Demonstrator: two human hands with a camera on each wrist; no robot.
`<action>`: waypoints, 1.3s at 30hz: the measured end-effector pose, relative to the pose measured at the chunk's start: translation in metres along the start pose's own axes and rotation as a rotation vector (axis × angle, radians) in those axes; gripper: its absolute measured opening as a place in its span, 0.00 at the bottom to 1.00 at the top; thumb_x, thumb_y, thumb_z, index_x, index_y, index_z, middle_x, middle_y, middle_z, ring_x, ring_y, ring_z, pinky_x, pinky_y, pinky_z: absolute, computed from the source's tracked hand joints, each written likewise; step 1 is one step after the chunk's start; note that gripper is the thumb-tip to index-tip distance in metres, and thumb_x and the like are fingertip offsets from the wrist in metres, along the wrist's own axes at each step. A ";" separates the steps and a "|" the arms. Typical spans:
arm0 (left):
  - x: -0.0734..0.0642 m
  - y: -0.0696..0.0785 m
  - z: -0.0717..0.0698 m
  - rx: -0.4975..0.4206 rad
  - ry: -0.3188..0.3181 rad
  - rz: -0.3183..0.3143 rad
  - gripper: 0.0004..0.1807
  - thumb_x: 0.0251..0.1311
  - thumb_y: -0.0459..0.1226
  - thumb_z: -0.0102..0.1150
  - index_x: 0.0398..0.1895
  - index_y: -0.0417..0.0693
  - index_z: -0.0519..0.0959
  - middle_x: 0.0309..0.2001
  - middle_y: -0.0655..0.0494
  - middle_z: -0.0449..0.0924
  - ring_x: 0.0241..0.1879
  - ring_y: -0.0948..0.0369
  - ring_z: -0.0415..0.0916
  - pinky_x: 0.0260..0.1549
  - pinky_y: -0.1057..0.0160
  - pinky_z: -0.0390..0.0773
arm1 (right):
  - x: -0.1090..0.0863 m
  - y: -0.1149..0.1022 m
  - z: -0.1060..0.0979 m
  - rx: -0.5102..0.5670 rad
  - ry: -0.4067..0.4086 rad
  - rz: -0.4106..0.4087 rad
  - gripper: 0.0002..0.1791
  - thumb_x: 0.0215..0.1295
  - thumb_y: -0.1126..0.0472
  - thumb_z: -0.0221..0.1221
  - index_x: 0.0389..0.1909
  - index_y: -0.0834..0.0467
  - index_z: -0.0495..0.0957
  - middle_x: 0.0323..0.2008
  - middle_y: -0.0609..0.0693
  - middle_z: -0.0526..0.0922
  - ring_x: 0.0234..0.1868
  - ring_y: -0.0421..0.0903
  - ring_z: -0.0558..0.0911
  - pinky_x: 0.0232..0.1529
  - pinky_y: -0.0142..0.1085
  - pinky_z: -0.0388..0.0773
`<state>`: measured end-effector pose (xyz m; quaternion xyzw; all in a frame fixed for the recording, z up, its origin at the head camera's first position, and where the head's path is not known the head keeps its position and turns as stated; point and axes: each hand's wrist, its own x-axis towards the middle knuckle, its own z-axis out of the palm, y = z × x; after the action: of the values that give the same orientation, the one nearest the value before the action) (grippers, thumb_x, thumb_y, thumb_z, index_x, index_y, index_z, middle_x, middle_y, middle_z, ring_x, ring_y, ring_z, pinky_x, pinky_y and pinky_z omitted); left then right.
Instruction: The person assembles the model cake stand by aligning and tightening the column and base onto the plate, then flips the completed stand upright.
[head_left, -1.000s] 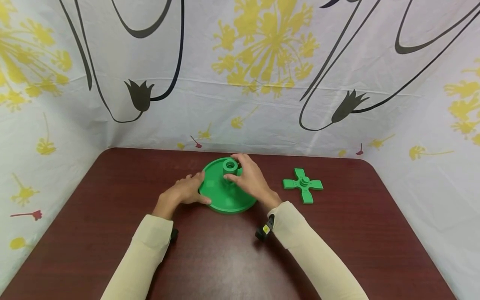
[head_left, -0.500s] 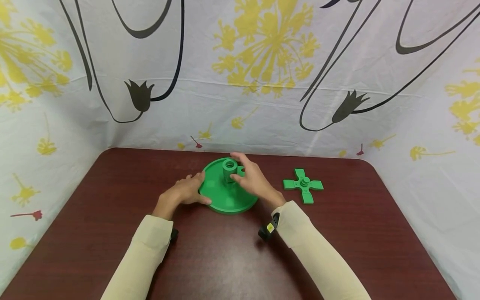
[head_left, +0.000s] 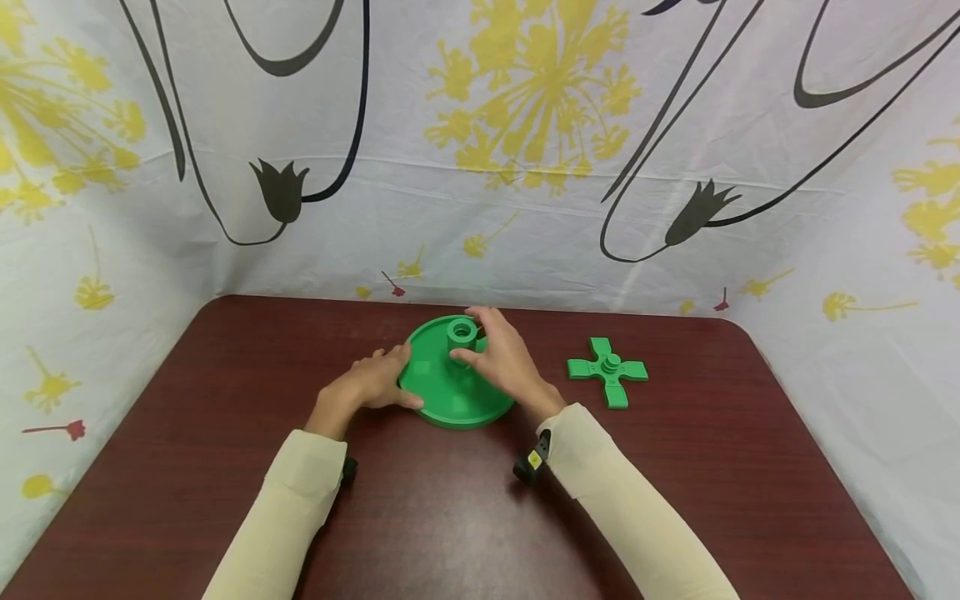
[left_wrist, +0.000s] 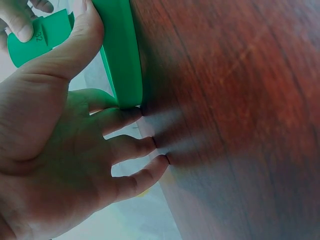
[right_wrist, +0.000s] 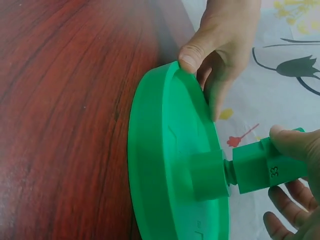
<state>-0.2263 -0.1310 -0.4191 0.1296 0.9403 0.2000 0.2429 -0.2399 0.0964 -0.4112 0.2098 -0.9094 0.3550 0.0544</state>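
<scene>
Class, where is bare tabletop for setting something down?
The table has bare patches left of the left sleeve, between it and the right sleeve, and right of the green cross. Crowded: the green dish, held by the left hand, with the right hand gripping the post.

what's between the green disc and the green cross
In the head view, the right hand overlaps the right part of the disc; beyond it, a strip of bare table runs to the cross.
</scene>
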 end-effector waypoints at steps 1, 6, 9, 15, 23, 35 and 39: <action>0.000 0.000 0.000 -0.001 0.000 0.000 0.58 0.60 0.54 0.66 0.80 0.39 0.41 0.78 0.38 0.44 0.76 0.35 0.40 0.70 0.32 0.47 | 0.000 0.000 0.000 -0.003 -0.006 0.005 0.37 0.59 0.52 0.71 0.67 0.58 0.68 0.58 0.55 0.74 0.53 0.53 0.79 0.51 0.47 0.79; 0.001 0.000 0.001 -0.003 -0.002 -0.001 0.57 0.61 0.54 0.66 0.80 0.40 0.41 0.79 0.38 0.43 0.76 0.35 0.40 0.70 0.32 0.47 | -0.003 0.002 -0.002 0.069 -0.056 -0.017 0.38 0.62 0.52 0.69 0.70 0.57 0.65 0.65 0.55 0.71 0.63 0.52 0.74 0.60 0.50 0.75; 0.002 -0.001 0.002 -0.004 0.002 0.000 0.57 0.60 0.54 0.66 0.80 0.40 0.41 0.78 0.38 0.44 0.76 0.35 0.41 0.70 0.32 0.48 | -0.003 0.003 -0.004 0.139 -0.080 -0.060 0.37 0.65 0.60 0.66 0.72 0.57 0.62 0.68 0.56 0.69 0.67 0.53 0.71 0.63 0.53 0.72; 0.002 -0.003 0.002 -0.010 0.001 0.000 0.57 0.60 0.54 0.66 0.80 0.40 0.41 0.78 0.38 0.44 0.76 0.35 0.41 0.69 0.32 0.48 | -0.002 0.007 -0.002 0.138 -0.064 -0.074 0.37 0.64 0.67 0.65 0.72 0.56 0.61 0.66 0.58 0.72 0.67 0.54 0.72 0.61 0.51 0.74; 0.000 -0.001 0.001 -0.010 -0.004 -0.001 0.58 0.61 0.54 0.66 0.80 0.40 0.40 0.79 0.38 0.43 0.76 0.36 0.39 0.70 0.32 0.47 | -0.001 0.005 0.000 0.066 -0.021 -0.013 0.37 0.61 0.58 0.69 0.69 0.59 0.65 0.64 0.58 0.73 0.64 0.53 0.74 0.59 0.48 0.76; -0.001 -0.001 0.001 -0.003 -0.008 -0.003 0.57 0.61 0.54 0.65 0.80 0.41 0.40 0.79 0.38 0.43 0.77 0.36 0.39 0.70 0.33 0.47 | -0.001 0.002 0.003 0.022 0.021 0.044 0.35 0.57 0.51 0.72 0.64 0.58 0.71 0.58 0.55 0.76 0.53 0.51 0.78 0.53 0.46 0.78; -0.001 -0.001 0.000 0.004 -0.008 -0.002 0.58 0.61 0.55 0.65 0.80 0.40 0.40 0.79 0.38 0.43 0.76 0.35 0.39 0.70 0.32 0.47 | -0.001 0.003 0.001 0.103 -0.040 0.072 0.40 0.58 0.52 0.72 0.69 0.56 0.66 0.65 0.55 0.73 0.62 0.52 0.75 0.59 0.49 0.76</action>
<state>-0.2256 -0.1318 -0.4195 0.1300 0.9398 0.1974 0.2468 -0.2406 0.0982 -0.4141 0.1862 -0.8979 0.3988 0.0127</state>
